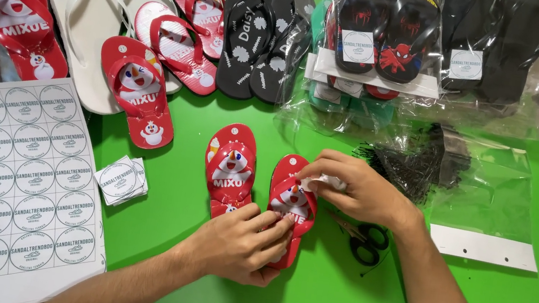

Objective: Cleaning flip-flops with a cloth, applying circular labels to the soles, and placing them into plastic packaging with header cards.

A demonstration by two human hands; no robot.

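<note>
Closest to me, my left hand (244, 245) lies curled over the heel end of a small red flip-flop (291, 204) with a cartoon snowman on it, fingers pressed down on the sole to pin it to the green table (181, 230). My right hand (355, 188) sits over the toe end of that same flip-flop, thumb and fingertips pinched together on a small white tag (330, 181) at the strap. Touching the left edge of this flip-flop lies its matching partner (230, 170), flat and toe away from me. Just right of the flip-flop, partly under my right wrist, are black-handled scissors (364, 241). Farther right and a little beyond lies a heap of thin black fasteners (415, 166) next to a clear plastic bag (487, 203). Left of the flip-flop lies a small stack of cut square labels (121, 180), and farther left a big white sheet of round stickers (7, 171). Beyond the flip-flop, along the far edge of the table, runs a row of loose flip-flops: red ones (139, 91), white ones (88, 13), a black pair (261, 38), then bagged pairs (383, 41) in clear wrapping.
</note>
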